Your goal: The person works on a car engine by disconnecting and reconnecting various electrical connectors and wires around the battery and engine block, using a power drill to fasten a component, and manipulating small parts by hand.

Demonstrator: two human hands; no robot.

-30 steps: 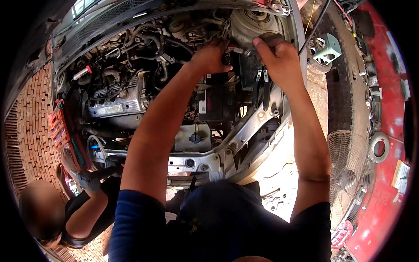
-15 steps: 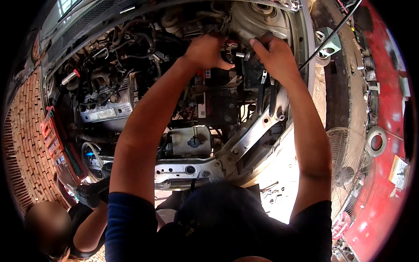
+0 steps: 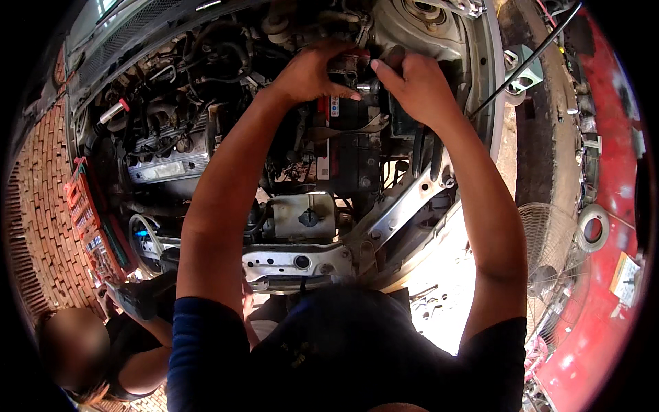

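Deep in the engine bay, my left hand reaches over the far end of a car battery, thumb stretched away from its fingers. Its fingertips are partly hidden beside the reddish terminal area. To its right, my right hand is closed, with the thumb on top, around what looks like a socket wrench. Only the shiny metal socket shows clearly, pointing toward my left thumb. Dark plier handles lie beneath my right wrist. A curved metal strip crosses the battery.
A whitish reservoir sits behind the front crossmember. An orange tool case is at the left, near another person. A prop rod slants at the right, with a wire fan and red car panel beyond.
My right hand and the socket have shifted left, toward my left hand. My left hand has moved slightly left. The head view has shifted a little, and the person at lower left has moved slightly.
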